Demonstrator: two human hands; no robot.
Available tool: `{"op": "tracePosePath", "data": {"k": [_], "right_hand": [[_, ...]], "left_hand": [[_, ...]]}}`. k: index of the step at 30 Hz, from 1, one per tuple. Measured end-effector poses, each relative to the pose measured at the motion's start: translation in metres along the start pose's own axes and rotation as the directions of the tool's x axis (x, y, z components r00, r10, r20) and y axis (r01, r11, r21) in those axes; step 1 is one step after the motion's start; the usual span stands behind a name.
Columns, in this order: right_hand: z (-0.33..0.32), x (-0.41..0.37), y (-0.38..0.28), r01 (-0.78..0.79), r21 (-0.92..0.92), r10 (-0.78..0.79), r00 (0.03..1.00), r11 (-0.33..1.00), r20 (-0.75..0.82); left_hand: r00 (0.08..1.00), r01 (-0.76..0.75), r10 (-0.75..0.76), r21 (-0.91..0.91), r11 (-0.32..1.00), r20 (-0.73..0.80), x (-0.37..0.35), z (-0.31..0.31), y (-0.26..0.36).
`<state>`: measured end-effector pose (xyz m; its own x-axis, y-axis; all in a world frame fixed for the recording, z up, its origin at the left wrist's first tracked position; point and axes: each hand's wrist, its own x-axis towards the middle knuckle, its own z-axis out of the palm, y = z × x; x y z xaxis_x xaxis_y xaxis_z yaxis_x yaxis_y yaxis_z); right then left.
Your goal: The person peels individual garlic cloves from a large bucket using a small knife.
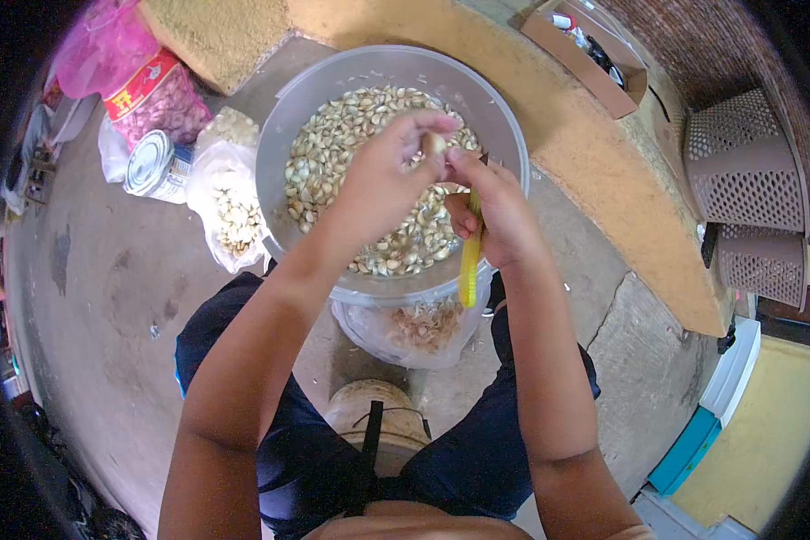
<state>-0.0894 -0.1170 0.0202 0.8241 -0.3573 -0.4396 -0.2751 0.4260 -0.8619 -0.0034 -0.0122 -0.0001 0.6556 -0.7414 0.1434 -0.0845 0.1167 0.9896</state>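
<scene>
Over a wide grey tub [274, 180] of garlic cloves [333, 130], both hands meet. My left hand [400, 166] pinches a pale garlic clove [433, 144] between thumb and fingers. My right hand [495, 202] is wrapped round a yellow-handled knife [470, 261], its handle pointing down toward me and its dark tip showing by the thumb. The right thumb is close to the clove; whether the blade touches it cannot be made out. Loose cloves lie below both hands in the tub.
A clear bag of peelings [423, 328] sits at the tub's near side. On the left are a white bag of cloves [234, 216], a can [157, 166] and a pink mesh sack [157, 103]. A cardboard box [594, 63] and perforated grey baskets [747, 171] are on the right.
</scene>
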Motion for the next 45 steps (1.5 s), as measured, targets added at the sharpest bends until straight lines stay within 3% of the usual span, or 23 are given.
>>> {"op": "tracePosePath", "data": {"k": [4, 7, 10, 13, 16, 22, 25, 27, 28, 29, 30, 31, 33, 35, 37, 38, 40, 42, 45], "right_hand": [[-0.005, 0.007, 0.007, 0.053, -0.036, -0.053, 0.999, 0.998, 0.003], [-0.006, 0.007, 0.007, 0.052, -0.118, -0.054, 0.998, 0.992, -0.013], [-0.006, 0.004, 0.001, 0.087, -0.117, -0.092, 0.995, 0.989, -0.043], [-0.010, 0.005, 0.002, 0.101, -0.144, -0.110, 0.993, 0.984, -0.050], [-0.010, 0.006, 0.003, 0.087, -0.268, -0.107, 0.992, 0.959, -0.061], [-0.015, 0.006, 0.007, 0.191, -0.528, -0.253, 0.966, 0.828, -0.047], [-0.021, 0.007, 0.015, 0.263, -0.631, -0.350, 0.936, 0.730, -0.015], [-0.017, -0.005, 0.008, 0.218, -0.606, -0.290, 0.957, 0.765, -0.022], [-0.015, -0.009, 0.004, 0.200, -0.597, -0.265, 0.964, 0.777, -0.023], [-0.014, -0.012, 0.006, 0.204, -0.681, -0.273, 0.962, 0.703, 0.006], [-0.013, -0.014, 0.010, 0.206, -0.757, -0.276, 0.960, 0.621, 0.035], [-0.012, -0.017, 0.014, 0.205, -0.824, -0.273, 0.960, 0.528, 0.064], [-0.008, -0.030, 0.029, 0.334, -0.858, -0.206, 0.940, 0.391, 0.272], [-0.001, -0.049, 0.034, 0.322, -0.878, -0.009, 0.940, 0.354, 0.341], [0.003, -0.060, 0.039, 0.415, -0.837, 0.097, 0.875, 0.357, 0.474], [0.005, -0.066, 0.040, 0.401, -0.815, 0.129, 0.862, 0.417, 0.490], [0.008, -0.073, 0.035, 0.361, -0.766, 0.192, 0.829, 0.532, 0.525], [0.009, -0.073, 0.019, 0.364, -0.725, 0.096, 0.856, 0.584, 0.508], [0.006, -0.070, 0.009, 0.373, -0.680, 0.017, 0.869, 0.631, 0.494]], "left_hand": [[0.988, -0.041, 0.001, 0.251, 0.967, 0.157, -0.006, 0.002, 0.009], [0.995, -0.095, 0.089, 0.135, 0.986, 0.052, -0.005, 0.004, -0.008], [0.997, 0.048, -0.051, -0.041, 0.998, -0.056, 0.005, -0.008, -0.023], [0.938, 0.296, -0.268, 0.103, 0.950, -0.219, 0.003, -0.024, -0.049], [0.904, 0.424, -0.348, 0.631, 0.649, -0.250, -0.009, -0.034, -0.093], [0.879, 0.477, -0.371, 0.570, 0.670, -0.299, -0.009, -0.028, -0.152], [0.961, 0.271, -0.179, 0.591, 0.760, -0.211, -0.010, -0.030, -0.245], [0.799, 0.586, -0.507, 0.231, 0.776, -0.322, -0.005, -0.019, -0.248], [0.872, 0.486, -0.384, 0.444, 0.753, -0.303, -0.005, -0.015, -0.264], [0.931, 0.365, -0.261, 0.635, 0.681, -0.256, -0.003, -0.015, -0.279], [0.835, 0.544, -0.453, 0.585, 0.602, -0.311, 0.006, -0.010, -0.281], [0.833, 0.552, -0.437, 0.577, 0.603, -0.340, 0.009, -0.009, -0.287], [0.827, 0.563, -0.406, 0.560, 0.608, -0.389, 0.015, -0.004, -0.302], [0.825, 0.565, -0.407, 0.553, 0.612, -0.392, 0.021, -0.003, -0.322], [0.806, 0.592, -0.431, 0.564, 0.576, -0.406, 0.024, -0.001, -0.330], [0.826, 0.544, -0.461, 0.670, 0.504, -0.324, 0.028, -0.006, -0.349], [0.826, 0.560, -0.435, 0.618, 0.552, -0.359, 0.032, -0.007, -0.357], [0.818, 0.575, -0.433, 0.577, 0.580, -0.380, 0.035, -0.004, -0.356], [0.841, 0.495, -0.466, 0.740, 0.456, -0.276, 0.042, -0.005, -0.352]]}}
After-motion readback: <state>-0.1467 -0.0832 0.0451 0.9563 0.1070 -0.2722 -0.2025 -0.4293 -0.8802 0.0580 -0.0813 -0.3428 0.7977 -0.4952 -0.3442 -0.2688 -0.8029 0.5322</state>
